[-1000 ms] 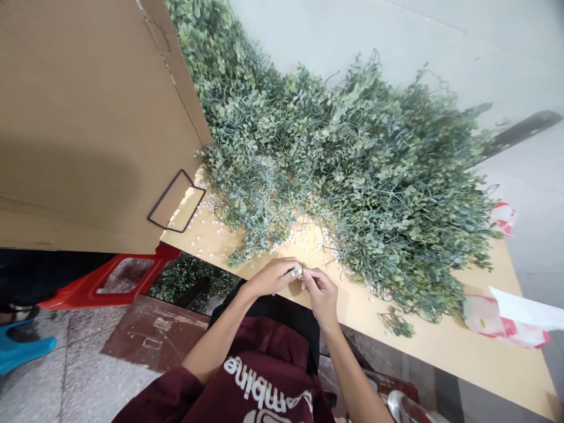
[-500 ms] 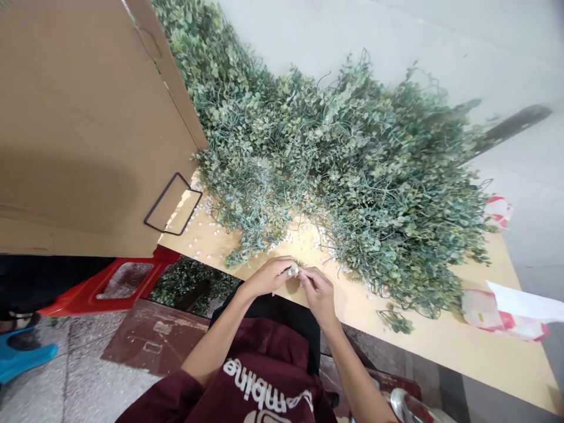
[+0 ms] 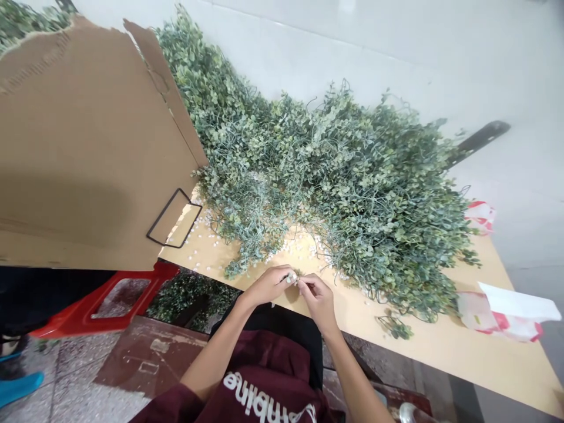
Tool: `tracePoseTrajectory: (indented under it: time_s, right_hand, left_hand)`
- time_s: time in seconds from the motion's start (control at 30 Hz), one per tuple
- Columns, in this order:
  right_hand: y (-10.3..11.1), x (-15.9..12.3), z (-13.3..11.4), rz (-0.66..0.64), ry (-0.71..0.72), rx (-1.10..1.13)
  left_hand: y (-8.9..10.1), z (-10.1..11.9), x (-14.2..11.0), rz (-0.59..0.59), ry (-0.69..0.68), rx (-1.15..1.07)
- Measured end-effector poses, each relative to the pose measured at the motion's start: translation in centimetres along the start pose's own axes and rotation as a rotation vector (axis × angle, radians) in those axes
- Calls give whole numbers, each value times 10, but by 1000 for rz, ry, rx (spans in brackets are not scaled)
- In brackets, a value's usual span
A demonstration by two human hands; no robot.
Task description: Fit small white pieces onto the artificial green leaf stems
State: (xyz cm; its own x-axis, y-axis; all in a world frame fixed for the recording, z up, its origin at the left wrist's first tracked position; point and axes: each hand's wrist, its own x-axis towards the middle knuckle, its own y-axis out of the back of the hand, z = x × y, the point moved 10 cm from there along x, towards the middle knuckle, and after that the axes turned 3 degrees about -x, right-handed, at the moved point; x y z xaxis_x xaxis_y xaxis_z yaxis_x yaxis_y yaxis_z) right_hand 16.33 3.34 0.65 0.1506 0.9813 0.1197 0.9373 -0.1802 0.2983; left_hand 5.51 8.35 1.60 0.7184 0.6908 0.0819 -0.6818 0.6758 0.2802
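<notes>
Yellowish counter stretches across in front of you, with a big leafy green heap piled along it. Little white bits lie scattered near the front of the heap. Your left hand pinches a tiny green sprig above the counter, close to the edge by your lap. Your right hand pinches at it too, thumb and finger pressed together. To your left stands brown cardboard, and one loose leafy piece lies to your right.

Foliage lies on the table, mainly between cardboard at left and plastic wrapping at right.
</notes>
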Motion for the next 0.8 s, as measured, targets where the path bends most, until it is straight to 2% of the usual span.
tracePoseTrajectory:
  time_s: [0.17,0.27,0.37,0.53,0.67,0.8]
  right_hand:
    - [-3,-1,-8,-38,-11,-66]
    - [-1,1,-18,-116,11,-188]
    - [14,9,-16,-140,-20,-371]
    - [49,27,6,-55,-111,-738]
    - [54,35,15,-62,-133,-823]
    - [49,39,13,-114,-139,-821]
  left_hand:
    - [1,-1,-1,1,7,3]
    - [2,-2,-1,1,15,-30]
    - [5,-7,-1,36,43,-101]
    - [11,-16,-3,105,102,-183]
    - [10,-15,-4,115,120,-79]
    - [0,-11,0,97,149,157]
